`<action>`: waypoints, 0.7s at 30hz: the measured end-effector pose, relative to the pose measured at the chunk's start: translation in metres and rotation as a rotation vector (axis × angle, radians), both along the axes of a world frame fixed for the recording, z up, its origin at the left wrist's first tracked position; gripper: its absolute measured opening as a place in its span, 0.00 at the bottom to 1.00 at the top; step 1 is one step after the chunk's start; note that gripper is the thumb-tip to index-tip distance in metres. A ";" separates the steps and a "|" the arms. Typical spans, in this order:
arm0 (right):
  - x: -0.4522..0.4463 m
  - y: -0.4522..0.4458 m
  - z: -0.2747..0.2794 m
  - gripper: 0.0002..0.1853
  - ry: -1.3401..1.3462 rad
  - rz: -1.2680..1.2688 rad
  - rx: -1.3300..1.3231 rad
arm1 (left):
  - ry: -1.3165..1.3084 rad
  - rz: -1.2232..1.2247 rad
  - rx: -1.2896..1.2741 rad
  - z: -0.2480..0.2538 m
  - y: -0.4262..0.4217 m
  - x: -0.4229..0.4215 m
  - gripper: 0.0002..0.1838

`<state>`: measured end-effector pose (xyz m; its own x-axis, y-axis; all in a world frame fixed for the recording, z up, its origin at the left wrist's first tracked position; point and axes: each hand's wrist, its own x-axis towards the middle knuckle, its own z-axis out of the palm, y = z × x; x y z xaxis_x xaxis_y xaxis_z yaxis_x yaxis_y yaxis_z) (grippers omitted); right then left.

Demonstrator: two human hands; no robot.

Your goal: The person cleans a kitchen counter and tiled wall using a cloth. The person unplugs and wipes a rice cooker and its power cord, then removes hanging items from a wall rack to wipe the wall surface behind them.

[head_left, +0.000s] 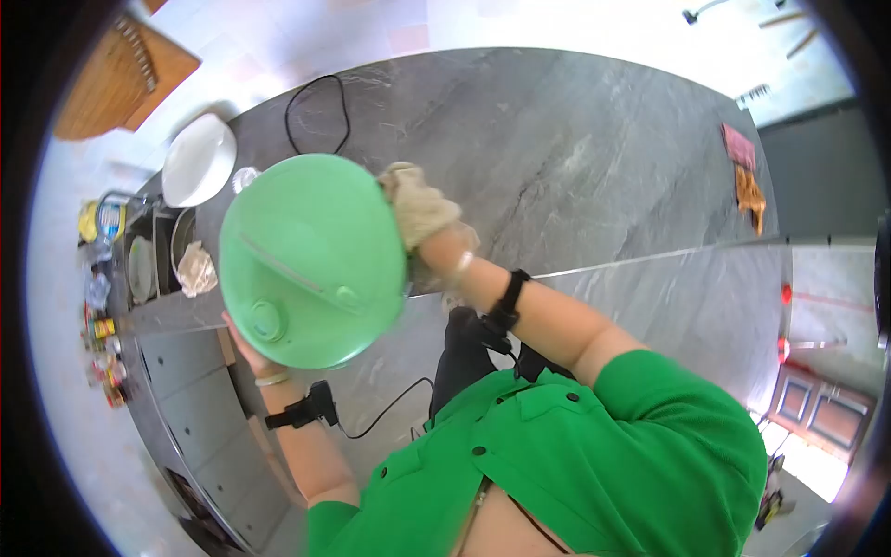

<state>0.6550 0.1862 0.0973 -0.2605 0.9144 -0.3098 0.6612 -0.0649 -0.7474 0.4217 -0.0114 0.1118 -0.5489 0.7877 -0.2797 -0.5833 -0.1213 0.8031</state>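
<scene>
A large round green plastic container [325, 213] is tilted with its top toward me. A ridge runs across that top, with a round cap near the lower left edge. My left hand [249, 351] holds the container at its lower left rim; most of the fingers are hidden beneath it. At the container's right side, my right hand [441, 243] is closed on a crumpled beige cloth [418, 202], pressed against or very near the green wall. The cloth covers most of those fingers.
The grey counter [557, 139] stretches right, with a black cable [345, 102] behind the container. To the left are a white basin [200, 162], a sink [141, 265] and a crumpled cloth [196, 269]. A pink cloth [739, 147] and a brown cloth [748, 190] lie far right.
</scene>
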 end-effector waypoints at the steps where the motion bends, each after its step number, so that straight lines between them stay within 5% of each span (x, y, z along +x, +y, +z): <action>1: -0.013 0.004 -0.007 0.13 0.029 0.081 -0.207 | -0.007 0.000 -0.004 -0.002 -0.001 -0.013 0.34; 3: -0.031 -0.005 -0.037 0.14 0.160 0.173 -0.066 | -0.035 -0.018 -0.007 -0.009 -0.004 -0.035 0.35; 6: -0.058 -0.012 -0.124 0.16 -0.023 0.271 0.714 | -0.057 0.016 -0.029 -0.023 0.002 -0.047 0.36; 8: -0.057 -0.008 -0.129 0.16 -0.104 0.294 0.805 | -0.053 0.060 -0.062 -0.026 0.006 -0.046 0.37; 10: -0.037 0.014 -0.058 0.15 0.013 0.267 0.308 | -0.025 0.097 -0.091 -0.017 0.022 -0.031 0.38; 13: 0.005 0.045 -0.015 0.11 -0.423 0.563 0.141 | -0.046 0.124 -0.154 0.004 0.044 -0.007 0.33; 17: 0.054 0.039 -0.070 0.06 -0.110 0.341 0.679 | -0.038 0.126 -0.224 0.004 0.055 0.009 0.33; 19: 0.109 0.048 -0.069 0.12 -0.488 0.494 0.434 | -0.023 0.122 -0.253 0.000 0.056 0.010 0.33; 20: 0.169 0.047 -0.165 0.16 -0.517 0.336 0.796 | -0.017 0.121 -0.266 -0.002 0.054 0.011 0.32; 21: 0.230 0.050 -0.161 0.17 -0.656 0.228 0.762 | -0.014 0.122 -0.287 -0.005 0.050 0.013 0.32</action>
<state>0.8845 0.2362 -0.0642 -0.4410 0.8776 0.1880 0.8911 0.4531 -0.0246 0.4344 0.0391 0.1070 -0.6294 0.6036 -0.4894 -0.5895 0.0394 0.8068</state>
